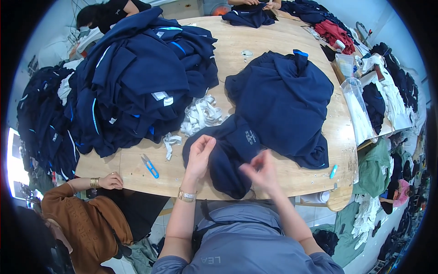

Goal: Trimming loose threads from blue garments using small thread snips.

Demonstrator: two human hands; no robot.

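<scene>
Left hand (199, 157): thumb and fingertips are drawn together in a narrow pinch; whether cloth or thread is held between them cannot be told. Right hand (263, 172): blurred, with thumb and forefinger pointed inward toward the left hand; the gap between them, and anything held there, cannot be made out.

The small navy garment (229, 157) is found on the table directly below and between the two hands, its left part overlapped by the left hand and its right edge by the right hand. Its long axis is judged to run roughly away from the wearer, from the near table edge to the larger bundle, with a slight lean. The pale printed mark (250, 137) is placed at its far right part, beyond both hands; the right hand is judged the nearer to it.

Beyond, a larger navy bundle (283, 102) is met by the garment's far right side. To the far left, a heap of white strips (200, 116) is noted, then a tall navy pile (141, 75). Blue thread snips (150, 167) are laid left of the left hand, near a co-worker's hand (111, 181). All are borne by the wooden table (299, 182).
</scene>
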